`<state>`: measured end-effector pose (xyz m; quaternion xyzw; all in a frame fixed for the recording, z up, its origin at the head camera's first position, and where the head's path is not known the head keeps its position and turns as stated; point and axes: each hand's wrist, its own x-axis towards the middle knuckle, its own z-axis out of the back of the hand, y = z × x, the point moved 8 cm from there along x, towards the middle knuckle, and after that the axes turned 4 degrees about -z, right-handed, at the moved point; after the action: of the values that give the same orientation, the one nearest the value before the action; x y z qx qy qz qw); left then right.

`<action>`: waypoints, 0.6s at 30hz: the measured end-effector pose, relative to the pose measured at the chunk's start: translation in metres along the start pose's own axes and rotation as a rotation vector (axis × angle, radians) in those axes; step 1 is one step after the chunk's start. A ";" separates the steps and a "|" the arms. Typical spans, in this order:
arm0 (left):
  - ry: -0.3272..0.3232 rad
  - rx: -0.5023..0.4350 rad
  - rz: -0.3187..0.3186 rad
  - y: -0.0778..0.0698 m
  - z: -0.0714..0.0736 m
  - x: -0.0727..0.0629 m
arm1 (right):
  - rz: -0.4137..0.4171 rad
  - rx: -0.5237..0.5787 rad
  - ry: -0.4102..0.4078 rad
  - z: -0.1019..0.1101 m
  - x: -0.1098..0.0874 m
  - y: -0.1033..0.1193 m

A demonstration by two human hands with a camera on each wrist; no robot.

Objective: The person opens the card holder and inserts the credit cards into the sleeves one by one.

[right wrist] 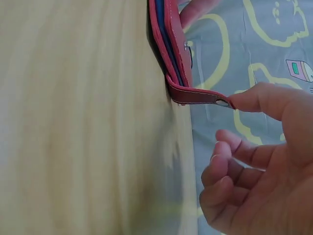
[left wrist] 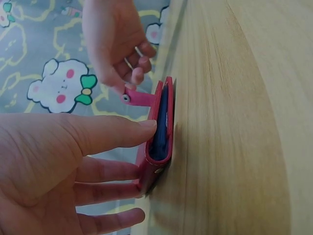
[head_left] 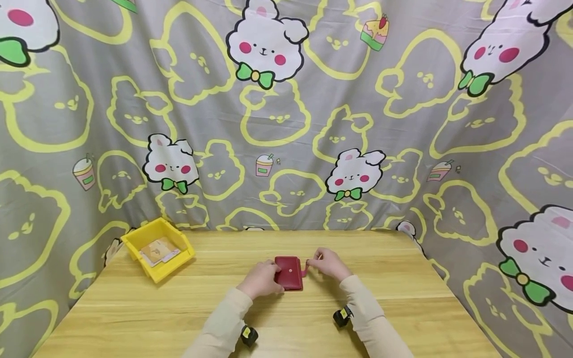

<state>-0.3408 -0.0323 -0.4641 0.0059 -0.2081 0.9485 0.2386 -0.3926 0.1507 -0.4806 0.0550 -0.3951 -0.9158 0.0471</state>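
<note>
A dark red snap wallet (head_left: pixel 288 278) with dark blue inner leaves lies folded on the wooden table. At its left side, my left hand (head_left: pixel 261 279) holds it, thumb (left wrist: pixel 132 131) along the near end and fingers (left wrist: pixel 110 169) against the spine. My right hand (head_left: pixel 329 263) is at the other side and pinches the end of the wallet's strap (right wrist: pixel 198 96), which is pulled out from the cover. A metal snap (right wrist: pixel 221 102) shows near the strap's tip. The remaining right fingers (right wrist: pixel 222 171) are loosely curled, below the strap in the right wrist view.
A yellow bin (head_left: pixel 167 271) with flat cards or papers (head_left: pixel 158 250) in it stands at the table's back left. Behind the wooden table (head_left: pixel 224 243) hangs a grey curtain (head_left: pixel 313 99) with rabbit prints, also along both sides. Black cameras (head_left: pixel 249 335) are strapped at both wrists.
</note>
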 end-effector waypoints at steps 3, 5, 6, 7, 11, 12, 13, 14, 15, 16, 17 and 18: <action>0.006 -0.004 0.000 0.000 0.000 0.000 | -0.019 -0.010 -0.039 0.005 -0.003 -0.006; 0.007 -0.007 0.001 0.000 0.001 -0.001 | -0.026 -0.031 -0.065 0.007 -0.005 -0.010; 0.007 -0.007 0.002 0.000 0.001 -0.001 | -0.033 -0.033 -0.070 0.008 -0.006 -0.011; 0.007 -0.010 0.004 0.000 0.001 -0.001 | -0.033 -0.039 -0.076 0.009 -0.006 -0.013; 0.009 -0.016 0.010 0.000 0.001 -0.001 | -0.019 -0.101 -0.089 0.008 -0.005 -0.015; 0.010 -0.018 0.013 0.000 0.001 -0.001 | -0.016 -0.125 -0.095 0.007 -0.005 -0.016; 0.011 -0.019 0.013 0.000 0.001 -0.002 | -0.014 -0.150 -0.102 0.007 -0.004 -0.016; 0.013 -0.020 0.015 0.000 0.000 -0.001 | -0.015 -0.184 -0.110 0.007 -0.004 -0.016; 0.014 -0.022 0.016 0.000 0.000 -0.002 | -0.023 -0.215 -0.118 0.007 -0.004 -0.016; 0.014 -0.021 0.015 0.000 0.000 -0.002 | -0.034 -0.243 -0.123 0.007 -0.005 -0.017; 0.014 -0.021 0.014 0.000 0.000 -0.001 | -0.044 -0.266 -0.124 0.007 -0.005 -0.017; 0.015 -0.020 0.013 0.000 0.000 -0.002 | -0.053 -0.289 -0.123 0.006 -0.006 -0.017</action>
<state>-0.3393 -0.0329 -0.4642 -0.0051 -0.2160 0.9479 0.2343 -0.3886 0.1676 -0.4881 0.0019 -0.2596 -0.9657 0.0063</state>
